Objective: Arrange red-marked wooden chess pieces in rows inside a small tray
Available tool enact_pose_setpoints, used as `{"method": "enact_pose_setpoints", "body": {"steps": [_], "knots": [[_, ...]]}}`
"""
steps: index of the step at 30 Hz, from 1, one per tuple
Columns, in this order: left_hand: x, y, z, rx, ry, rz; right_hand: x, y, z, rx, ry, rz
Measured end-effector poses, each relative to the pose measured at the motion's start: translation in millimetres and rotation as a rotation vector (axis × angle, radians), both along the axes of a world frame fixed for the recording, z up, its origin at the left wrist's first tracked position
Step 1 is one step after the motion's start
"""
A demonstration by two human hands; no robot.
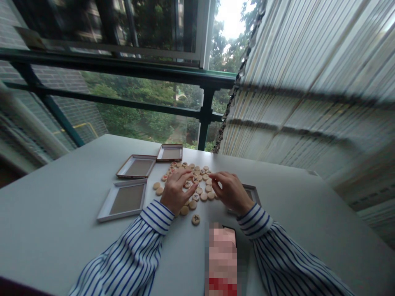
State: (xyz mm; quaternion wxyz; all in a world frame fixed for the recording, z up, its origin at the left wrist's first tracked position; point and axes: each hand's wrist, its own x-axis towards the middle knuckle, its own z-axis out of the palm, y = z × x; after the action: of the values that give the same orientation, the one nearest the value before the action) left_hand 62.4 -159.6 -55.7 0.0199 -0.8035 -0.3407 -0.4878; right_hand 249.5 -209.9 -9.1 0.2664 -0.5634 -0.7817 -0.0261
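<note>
Several round wooden game discs (pixel 200 193) with red or black characters lie scattered on a grey table (pixel 61 230). My left hand (pixel 176 191) rests on the discs, fingers spread and lying over them. My right hand (pixel 230 190) hovers at the right edge of the pile, fingers curled with the fingertips touching discs near the middle. One disc (pixel 196 219) lies apart, nearer to me. Both arms wear blue-and-white striped sleeves.
Three shallow box trays lie left of and behind the discs: a white-rimmed one (pixel 124 200), a brown-rimmed one (pixel 136 166) and another (pixel 170 152). A fourth tray (pixel 253 192) shows partly under my right hand. A window railing (pixel 123 70) and blinds (pixel 308 102) stand behind the table.
</note>
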Motion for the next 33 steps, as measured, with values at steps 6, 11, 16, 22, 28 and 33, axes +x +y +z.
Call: {"method": "enact_pose_setpoints", "body": {"steps": [6,11,16,22,28,33], "knots": [[3,-4,0.5,-0.027,-0.007,-0.049,12,-10,4.3,-0.009,-0.015,-0.028],[5,-9,2.4,-0.021,0.022,-0.068,21,-18,4.5,-0.02,-0.059,-0.038],[9,-13,3.3,-0.008,0.031,-0.089,28,-25,3.8,-0.016,-0.089,-0.052],[13,-18,1.3,-0.038,0.03,-0.109,35,-32,9.9,-0.04,-0.107,-0.055],[18,-23,1.0,-0.079,0.017,-0.118,46,-33,12.5,-0.035,-0.124,-0.02],[26,-30,7.6,-0.079,0.007,-0.144,57,-37,12.3,-0.053,-0.12,0.005]]}}
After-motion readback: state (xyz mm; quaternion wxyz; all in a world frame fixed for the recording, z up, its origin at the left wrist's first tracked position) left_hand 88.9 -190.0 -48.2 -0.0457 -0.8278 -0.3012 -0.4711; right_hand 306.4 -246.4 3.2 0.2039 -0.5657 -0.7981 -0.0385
